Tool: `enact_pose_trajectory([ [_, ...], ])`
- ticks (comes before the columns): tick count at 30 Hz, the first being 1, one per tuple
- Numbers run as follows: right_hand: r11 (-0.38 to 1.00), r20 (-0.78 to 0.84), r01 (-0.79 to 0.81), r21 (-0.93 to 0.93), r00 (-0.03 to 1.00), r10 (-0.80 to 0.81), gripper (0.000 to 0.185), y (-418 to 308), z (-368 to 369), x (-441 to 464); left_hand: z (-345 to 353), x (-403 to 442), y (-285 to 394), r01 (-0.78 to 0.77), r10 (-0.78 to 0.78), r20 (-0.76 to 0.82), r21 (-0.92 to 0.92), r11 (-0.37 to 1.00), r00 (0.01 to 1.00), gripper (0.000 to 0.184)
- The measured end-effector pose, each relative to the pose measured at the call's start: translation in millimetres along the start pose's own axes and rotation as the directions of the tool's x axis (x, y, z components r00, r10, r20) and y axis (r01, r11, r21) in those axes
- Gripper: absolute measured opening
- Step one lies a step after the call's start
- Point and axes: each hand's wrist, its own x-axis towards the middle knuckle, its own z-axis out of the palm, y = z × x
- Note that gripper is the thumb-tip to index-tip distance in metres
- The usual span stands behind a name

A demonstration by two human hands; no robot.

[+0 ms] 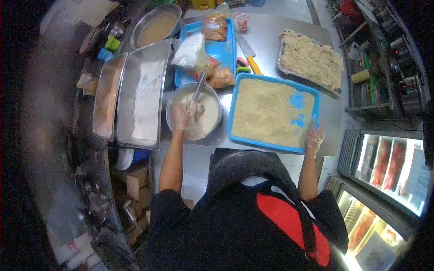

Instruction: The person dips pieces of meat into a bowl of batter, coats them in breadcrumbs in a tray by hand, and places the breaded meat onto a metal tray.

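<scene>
My left hand [181, 116], in a clear plastic glove, reaches into a round metal bowl [219, 118] of pale, creamy batter [209, 124]. Its fingers close on a lumpy, batter-coated piece [197, 110]; what is under the coating I cannot make out. Beside the fingers, a metal utensil handle [199, 86] slants up out of the bowl. At the lower right corner of a blue tray [266, 146], my right hand [314, 137], also gloved in clear plastic, grips the rim. Pale breadcrumbs [266, 106] spread over this tray, with blue bottom showing through on the right.
Left of the bowl stand a deep metal pan of white powder [147, 99] and a narrower pan [107, 99]. A yellow-handled knife [248, 53] lies behind the crumb tray. Bagged ingredients [214, 27] sit in another blue tray [226, 49]. A heaped crumb-coated tray [312, 58] stands back right.
</scene>
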Motion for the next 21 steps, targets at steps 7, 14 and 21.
enact_pose_trajectory([
  [7,0.999,0.110,0.012,-0.051,0.994,-0.006,0.033,3.2,-0.6,-0.7,-2.9,14.5,10.4,-0.047,0.030,0.094,0.189,0.981,0.995,0.024],
  [14,0.958,0.226,0.118,-0.261,0.972,-0.058,0.040,-0.2,-4.3,2.0,-42.0,22.7,45.8,0.069,-0.077,0.147,0.055,0.996,0.986,0.033],
  [21,0.930,0.370,0.107,-0.352,0.928,0.034,0.051,-23.3,-41.5,4.9,-47.9,37.0,58.5,0.148,-0.126,0.242,-0.075,0.986,0.962,0.032],
])
